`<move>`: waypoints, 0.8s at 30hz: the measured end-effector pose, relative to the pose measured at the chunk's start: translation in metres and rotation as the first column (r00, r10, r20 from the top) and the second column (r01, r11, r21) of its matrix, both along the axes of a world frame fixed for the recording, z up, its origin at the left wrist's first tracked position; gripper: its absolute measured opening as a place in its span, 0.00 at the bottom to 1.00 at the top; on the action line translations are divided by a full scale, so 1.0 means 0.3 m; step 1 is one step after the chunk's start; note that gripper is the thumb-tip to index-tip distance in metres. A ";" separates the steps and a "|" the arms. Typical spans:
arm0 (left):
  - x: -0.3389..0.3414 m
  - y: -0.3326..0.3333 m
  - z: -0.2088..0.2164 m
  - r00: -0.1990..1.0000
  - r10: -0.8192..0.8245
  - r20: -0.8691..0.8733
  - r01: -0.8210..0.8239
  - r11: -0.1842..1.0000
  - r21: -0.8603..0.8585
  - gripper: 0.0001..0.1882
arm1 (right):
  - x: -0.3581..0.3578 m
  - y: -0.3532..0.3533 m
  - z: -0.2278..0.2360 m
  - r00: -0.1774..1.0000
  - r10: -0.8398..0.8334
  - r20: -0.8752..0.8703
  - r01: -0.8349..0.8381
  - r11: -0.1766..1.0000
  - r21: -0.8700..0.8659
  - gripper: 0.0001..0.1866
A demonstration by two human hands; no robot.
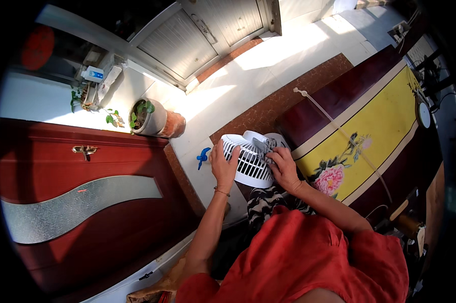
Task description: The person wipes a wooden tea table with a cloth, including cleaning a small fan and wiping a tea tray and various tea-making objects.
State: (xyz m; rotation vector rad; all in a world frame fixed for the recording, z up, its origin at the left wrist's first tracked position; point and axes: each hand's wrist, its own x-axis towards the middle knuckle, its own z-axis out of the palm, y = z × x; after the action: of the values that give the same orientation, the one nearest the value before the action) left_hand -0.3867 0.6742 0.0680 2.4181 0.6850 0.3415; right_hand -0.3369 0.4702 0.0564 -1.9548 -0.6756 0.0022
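A white slatted fan housing [253,172] rests over my lap, its grille facing up. My left hand [224,165] grips its left rim, with the thumb over the slats. In my right hand [284,169] is a crumpled grey cloth [263,147], pressed against the right side of the slats. The fingertips of that hand are partly lost in the cloth's folds. A blue fan blade [203,157] lies on the pale floor just left of the housing.
To the right stands a dark wooden table [319,118] with a yellow floral runner [362,146] and a cord across it. A potted plant [148,118] sits by the wall at the upper left. A red door [81,171] fills the left side.
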 end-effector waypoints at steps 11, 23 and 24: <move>-0.160 -0.056 -0.011 0.986 -0.152 0.070 0.141 0.978 0.152 0.30 | -0.073 -0.024 0.052 0.968 0.250 -0.013 -0.248 0.965 0.083 0.18; -0.122 -0.098 0.013 0.983 -0.156 0.100 0.142 0.981 0.135 0.32 | 0.299 0.225 -0.093 0.933 0.120 -0.339 -0.238 0.913 -0.332 0.09; -0.135 -0.092 0.011 0.985 -0.149 0.093 0.136 0.981 0.136 0.32 | 0.269 0.196 -0.097 0.945 0.134 -0.298 -0.215 0.942 -0.258 0.10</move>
State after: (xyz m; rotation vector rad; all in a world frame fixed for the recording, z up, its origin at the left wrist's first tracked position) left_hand -0.4272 0.6465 0.0714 2.5345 0.4540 0.4599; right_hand -0.2562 0.5290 0.0274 -2.1090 -0.6899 0.5028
